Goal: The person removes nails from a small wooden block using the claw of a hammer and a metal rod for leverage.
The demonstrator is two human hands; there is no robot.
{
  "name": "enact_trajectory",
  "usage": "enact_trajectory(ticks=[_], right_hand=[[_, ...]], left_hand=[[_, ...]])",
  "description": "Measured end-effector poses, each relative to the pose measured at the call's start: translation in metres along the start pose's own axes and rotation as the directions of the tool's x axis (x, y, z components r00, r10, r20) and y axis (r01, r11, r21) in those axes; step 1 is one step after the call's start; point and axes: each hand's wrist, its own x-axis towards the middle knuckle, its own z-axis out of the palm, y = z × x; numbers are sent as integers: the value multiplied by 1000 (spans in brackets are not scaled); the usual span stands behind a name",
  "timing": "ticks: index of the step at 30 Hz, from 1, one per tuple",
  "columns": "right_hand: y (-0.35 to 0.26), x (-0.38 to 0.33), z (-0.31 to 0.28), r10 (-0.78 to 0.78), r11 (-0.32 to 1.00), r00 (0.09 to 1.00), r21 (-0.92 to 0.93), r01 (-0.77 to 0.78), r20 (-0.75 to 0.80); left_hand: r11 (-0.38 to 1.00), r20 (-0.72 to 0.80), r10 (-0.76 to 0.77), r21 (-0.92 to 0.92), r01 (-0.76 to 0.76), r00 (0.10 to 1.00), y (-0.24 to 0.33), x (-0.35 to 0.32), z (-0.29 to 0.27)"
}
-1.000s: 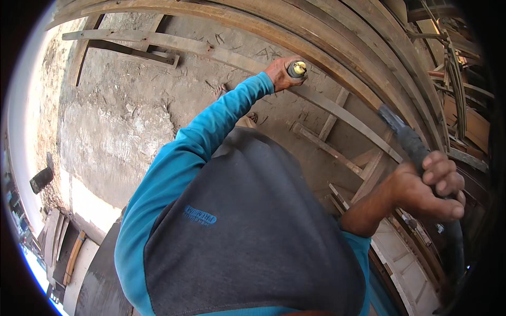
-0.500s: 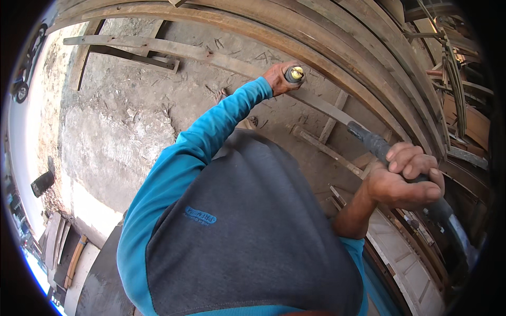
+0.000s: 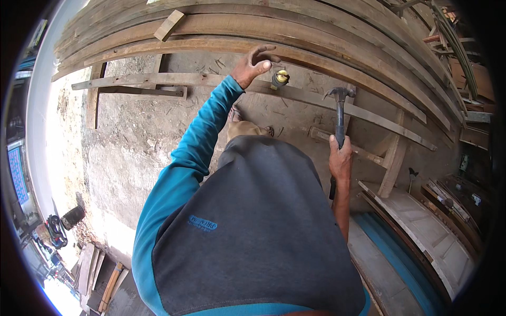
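My left hand is beside an upright tool, probably a chisel, with a yellow-topped dark handle. The fingers are spread and hold nothing. That tool stands on a long narrow wooden beam; its lower end is hidden under the handle. Off to the right, my right hand is closed around the dark handle of a claw hammer. The hammer's head points away from me, over the beam, with its claw to the left. Whether the head touches the beam I cannot tell.
Long wooden planks lie stacked along the far side, with a short wood block on top. Wooden supports stand under the beam. A panelled door lies at the lower right. Wood scraps are at the lower left.
My left hand has let go of the upright tool and moved left, fingers spreading. My right hand has brought the hammer down from its raised position towards the beam. The view has shifted.
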Motion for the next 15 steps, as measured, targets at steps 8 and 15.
enact_trajectory(ticks=[8,15], right_hand=[[61,3,25,127,991,992,30,-128,23],[76,3,37,231,973,973,4,-231,1]], left_hand=[[987,-53,-146,53,149,988,28,-7,11],[971,148,-182,184,153,972,15,19,67]])
